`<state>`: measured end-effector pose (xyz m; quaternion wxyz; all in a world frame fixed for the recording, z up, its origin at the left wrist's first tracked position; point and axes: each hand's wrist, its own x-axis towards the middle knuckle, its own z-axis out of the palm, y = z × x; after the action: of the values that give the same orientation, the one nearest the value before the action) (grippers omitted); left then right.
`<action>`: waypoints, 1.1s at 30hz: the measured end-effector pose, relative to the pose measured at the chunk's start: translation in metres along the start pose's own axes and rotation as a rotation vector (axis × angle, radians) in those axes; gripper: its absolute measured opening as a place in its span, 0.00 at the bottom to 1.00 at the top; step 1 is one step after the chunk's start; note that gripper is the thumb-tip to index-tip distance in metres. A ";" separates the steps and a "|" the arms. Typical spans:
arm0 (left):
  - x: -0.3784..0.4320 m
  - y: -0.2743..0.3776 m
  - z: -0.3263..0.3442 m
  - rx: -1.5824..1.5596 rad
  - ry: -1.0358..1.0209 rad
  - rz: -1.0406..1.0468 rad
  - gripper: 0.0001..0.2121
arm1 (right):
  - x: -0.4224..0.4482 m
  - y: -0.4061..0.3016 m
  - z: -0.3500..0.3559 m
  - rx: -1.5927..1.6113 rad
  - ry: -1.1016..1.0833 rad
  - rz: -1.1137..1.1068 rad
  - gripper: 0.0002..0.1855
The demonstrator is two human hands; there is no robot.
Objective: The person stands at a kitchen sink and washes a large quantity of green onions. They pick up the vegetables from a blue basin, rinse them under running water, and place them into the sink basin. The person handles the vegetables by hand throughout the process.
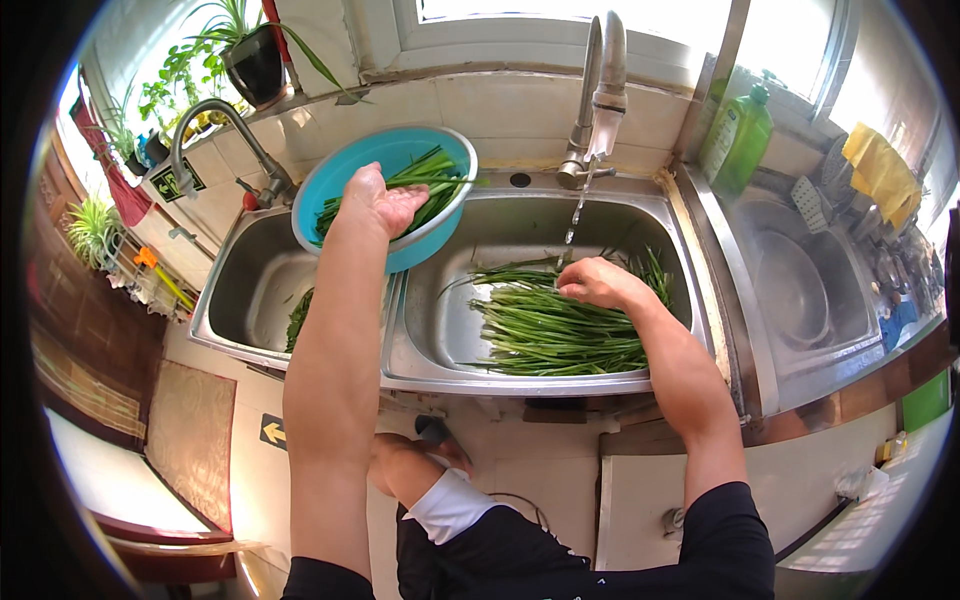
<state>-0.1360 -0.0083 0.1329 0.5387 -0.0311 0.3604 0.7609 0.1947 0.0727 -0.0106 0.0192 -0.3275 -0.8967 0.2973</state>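
Note:
My left hand (pixel 390 204) is palm up over a light-blue plastic basin (pixel 424 244), fingers apart. Long green leaves, apparently garlic chives (pixel 431 169), lie in the basin just beyond the fingers, some reaching over its white rim. A thick layer of the same chives (pixel 559 330) covers much of the right sink bowl (pixel 450 330). Above them, my right hand (pixel 596 282) has its fingers curled down at the upper stems, beside the falling water. Whether it pinches any stems is hidden. The tall faucet (pixel 611 82) runs into this bowl.
The basin straddles the divider and the left sink bowl (pixel 251 277), where some greens (pixel 300 319) lie partly behind my forearm. A second faucet (pixel 225 120) curves over that side. A green pump bottle (pixel 739 139) stands right, near a yellow cloth (pixel 883 172). A potted plant (pixel 255 67) sits upper left.

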 end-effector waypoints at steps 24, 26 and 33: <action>-0.022 0.005 -0.037 0.481 -0.123 0.173 0.28 | 0.033 -0.014 0.063 -0.281 -0.090 -0.115 0.22; -0.032 0.006 -0.034 0.673 -0.171 0.253 0.24 | 0.033 -0.010 0.063 -0.274 -0.065 -0.133 0.21; -0.061 -0.013 -0.044 1.786 -0.275 0.706 0.22 | 0.042 0.010 0.076 -0.306 0.077 -0.180 0.13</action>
<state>-0.1145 -0.0806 0.1200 0.1419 0.5886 0.7280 0.3216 0.1503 0.0648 -0.0851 0.0301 -0.2562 -0.9557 0.1417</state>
